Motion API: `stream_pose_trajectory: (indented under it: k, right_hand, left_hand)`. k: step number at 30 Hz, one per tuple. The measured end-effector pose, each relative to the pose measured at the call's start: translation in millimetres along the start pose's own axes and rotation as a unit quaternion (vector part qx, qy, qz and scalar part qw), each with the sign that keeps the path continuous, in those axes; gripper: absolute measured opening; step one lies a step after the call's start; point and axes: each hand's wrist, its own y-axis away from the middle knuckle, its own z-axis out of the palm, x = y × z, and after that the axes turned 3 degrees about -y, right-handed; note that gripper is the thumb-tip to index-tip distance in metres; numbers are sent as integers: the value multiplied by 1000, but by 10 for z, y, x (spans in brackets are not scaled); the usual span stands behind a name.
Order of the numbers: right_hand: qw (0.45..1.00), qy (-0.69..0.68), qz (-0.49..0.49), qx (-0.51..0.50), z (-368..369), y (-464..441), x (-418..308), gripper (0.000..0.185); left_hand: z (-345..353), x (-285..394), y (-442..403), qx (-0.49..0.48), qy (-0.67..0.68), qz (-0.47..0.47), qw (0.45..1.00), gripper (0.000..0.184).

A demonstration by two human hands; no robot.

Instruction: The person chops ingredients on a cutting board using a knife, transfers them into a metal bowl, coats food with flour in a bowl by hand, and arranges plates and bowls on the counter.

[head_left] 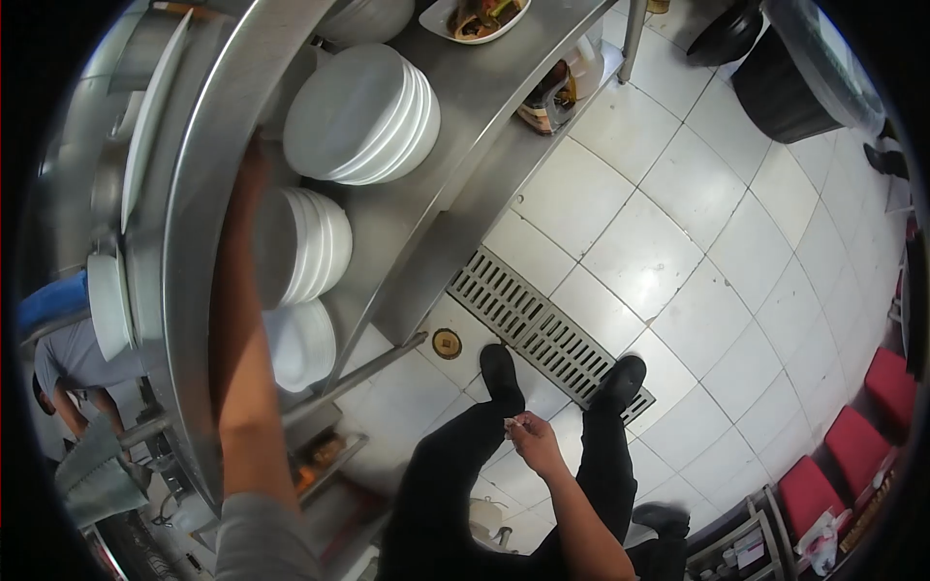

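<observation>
My left arm stretches up along the metal shelf [387, 232], behind stacks of white dishes. At its end, my left hand [254, 167] is dark and blurred, so its fingers cannot be made out. It is nearest to a tall stack of white plates [354, 116] and a second stack of white plates [315, 247]. White bowls [300, 344] stand below these, beside my forearm. Over my legs, my right hand [533, 441] is closed in a pinch, with a small pale thing at its fingertips that is too small to name.
A dish of food [475, 17] stands farther along the shelf. A floor drain grate [538, 324] runs beneath my shoes. At the upper right is a black bin [785, 87]; red chairs [857, 445] line the lower right. Another person [82, 363] bends beyond the shelf at left.
</observation>
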Motion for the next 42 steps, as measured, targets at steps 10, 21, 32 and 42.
stream_pose_trajectory:
  k: [10, 21, 32, 42]
  right_hand:
    - [993, 87, -40, 64, -385, 297, 49, 14]
    - [967, 200, -45, 149, -1268, 2060, -1710, 19]
    - [931, 313, -136, 128, -765, 2790, -3357, 18]
    - [945, 281, -151, 70, -19, 3021, -4655, 23]
  left_hand:
    - [-1261, 991, 2270, -32, 123, 135, 983, 8]
    - [-3651, 1392, 3191, -40, 274, 125, 953, 21]
    - [-2941, 48, 2084, 100, 190, -30, 976, 10]
    - [-1515, 923, 4319, 28, 709, -583, 395, 17]
